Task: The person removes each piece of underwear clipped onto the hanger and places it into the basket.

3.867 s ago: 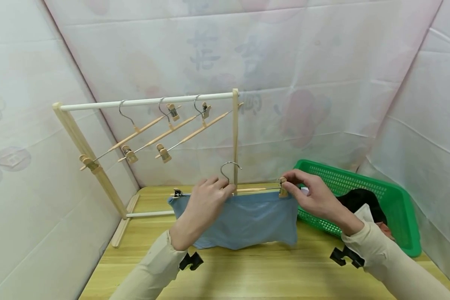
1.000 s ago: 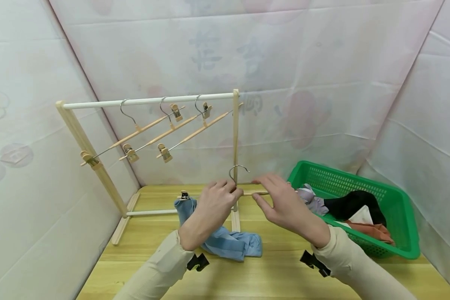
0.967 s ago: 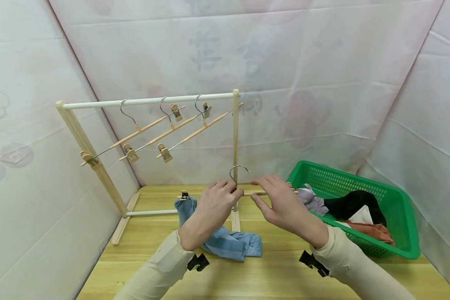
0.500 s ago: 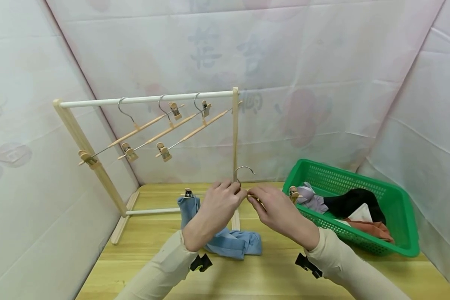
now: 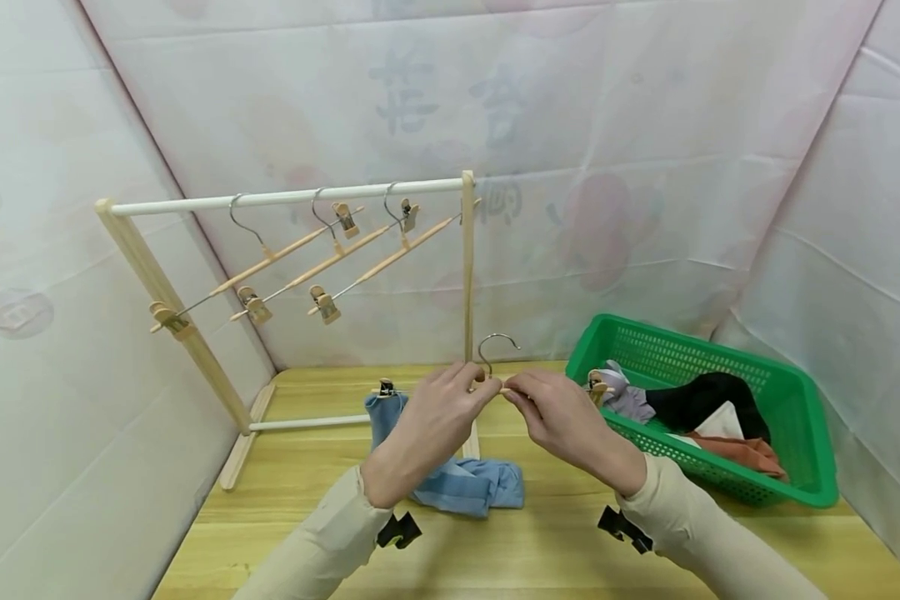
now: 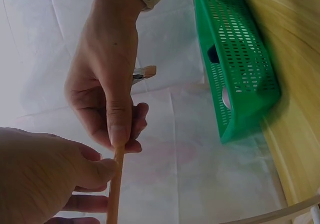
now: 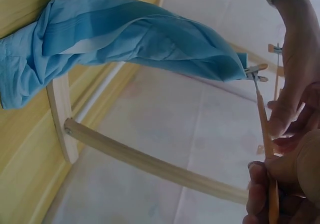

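My left hand [image 5: 442, 407] and right hand [image 5: 566, 418] meet at the middle of a clip hanger, each pinching its thin wooden bar [image 7: 266, 126] beside the metal hook [image 5: 500, 337]. A light-blue garment [image 5: 468, 486] hangs bunched from the hanger's left clip [image 5: 386, 388], and its lower end lies on the table. The right clip [image 5: 598, 386] sits near the basket's rim with no cloth in it. In the left wrist view, the right hand [image 6: 107, 63] holds the bar with thumb and fingers. The garment's exact kind is unclear.
On the left stands a wooden rack with a white rail [image 5: 292, 197]. Several clip hangers [image 5: 330, 265] dangle from it. At right, a green perforated basket [image 5: 720, 350] contains black, lilac, white and rust-coloured cloth. Fabric walls [image 5: 645, 167] close in the wooden table [image 5: 555, 542].
Earlier the garment spanned both clips; now only the left clip bears it. The right hand has come from the right clip to the bar's middle. The hanger has shifted slightly right.
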Demonstrator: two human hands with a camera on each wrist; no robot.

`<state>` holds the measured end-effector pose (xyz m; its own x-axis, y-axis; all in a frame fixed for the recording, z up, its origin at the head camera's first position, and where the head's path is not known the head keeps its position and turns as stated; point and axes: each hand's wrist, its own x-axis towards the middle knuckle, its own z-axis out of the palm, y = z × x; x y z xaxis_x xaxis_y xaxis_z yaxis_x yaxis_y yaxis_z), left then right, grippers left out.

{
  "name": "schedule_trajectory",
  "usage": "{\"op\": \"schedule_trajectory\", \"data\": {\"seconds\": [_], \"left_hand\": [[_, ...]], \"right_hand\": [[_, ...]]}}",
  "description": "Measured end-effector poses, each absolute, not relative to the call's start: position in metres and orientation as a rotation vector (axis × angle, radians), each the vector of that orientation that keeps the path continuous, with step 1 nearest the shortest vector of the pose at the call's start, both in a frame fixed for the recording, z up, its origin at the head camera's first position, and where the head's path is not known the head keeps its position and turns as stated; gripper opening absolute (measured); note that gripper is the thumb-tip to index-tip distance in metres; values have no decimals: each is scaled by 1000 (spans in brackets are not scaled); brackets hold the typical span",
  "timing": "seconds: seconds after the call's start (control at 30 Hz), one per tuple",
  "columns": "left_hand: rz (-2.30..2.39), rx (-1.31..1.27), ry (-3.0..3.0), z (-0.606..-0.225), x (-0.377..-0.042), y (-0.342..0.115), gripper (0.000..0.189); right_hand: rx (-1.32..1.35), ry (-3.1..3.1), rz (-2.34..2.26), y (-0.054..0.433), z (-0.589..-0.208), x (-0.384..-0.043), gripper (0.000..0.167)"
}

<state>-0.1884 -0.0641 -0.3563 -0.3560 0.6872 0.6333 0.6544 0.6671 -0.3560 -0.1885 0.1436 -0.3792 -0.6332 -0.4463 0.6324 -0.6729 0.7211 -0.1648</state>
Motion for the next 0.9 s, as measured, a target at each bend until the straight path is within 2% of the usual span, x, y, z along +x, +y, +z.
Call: {"op": "schedule_trajectory", "data": {"seconds": [0.2,0.53,0.9], "left_hand": [[-61,-1039,-2078,-352,-189,-78,15],[-183,-906,-2125,-347,-199,-119,28],[-314,-853,-2197,-359,-201,-149,23]], "right_hand": [[849,-2365,539,146,-380,-193,6],[860,-2363,558,152,-379,-195,7],[846,-2407,620,155,-377,-197,8]]}}
